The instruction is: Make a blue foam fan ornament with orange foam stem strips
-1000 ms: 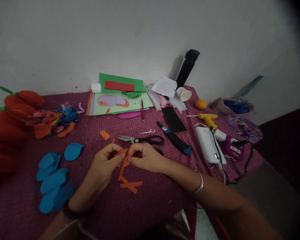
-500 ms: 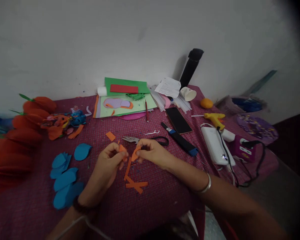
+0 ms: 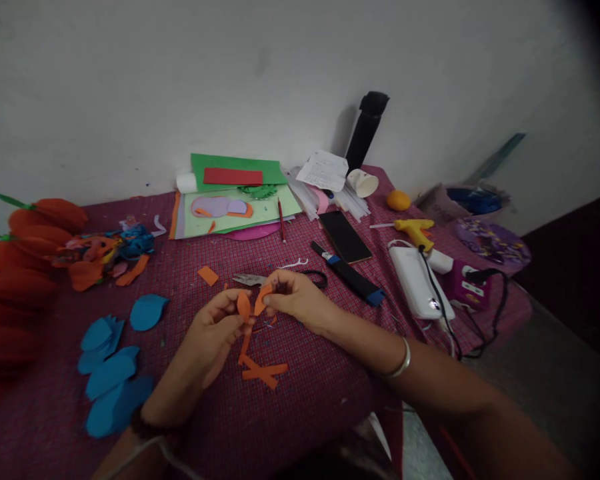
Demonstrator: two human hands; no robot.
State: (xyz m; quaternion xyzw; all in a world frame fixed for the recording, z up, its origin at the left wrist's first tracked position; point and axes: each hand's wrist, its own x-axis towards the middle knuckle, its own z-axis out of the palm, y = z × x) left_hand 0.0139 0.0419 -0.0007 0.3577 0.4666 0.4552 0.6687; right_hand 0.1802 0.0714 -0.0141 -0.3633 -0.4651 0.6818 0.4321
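Observation:
My left hand (image 3: pixel 215 333) pinches a small orange leaf-shaped paper piece (image 3: pixel 243 305) upright between thumb and fingers. Close beside it, my right hand (image 3: pixel 295 300) pinches a second orange paper piece (image 3: pixel 261 300), and the two pieces nearly touch above the table. Orange paper strips (image 3: pixel 263 371) lie crossed on the red checked cloth (image 3: pixel 190 280) just below my hands. Black-handled scissors (image 3: pixel 253 279) lie right behind my right hand, partly hidden by it.
Blue paper petals (image 3: pixel 113 367) lie at the left, orange paper flowers (image 3: pixel 25 233) at the far left. Coloured sheets (image 3: pixel 235 197) lie by the wall. A phone (image 3: pixel 346 237), glue gun (image 3: pixel 416 231), white power bank (image 3: pixel 416 283) with cables and a black bottle (image 3: pixel 365 130) stand at the right.
My hands have pulled slightly apart and lifted, each now holding a separate small orange piece instead of working one strip together. The view has shifted a little.

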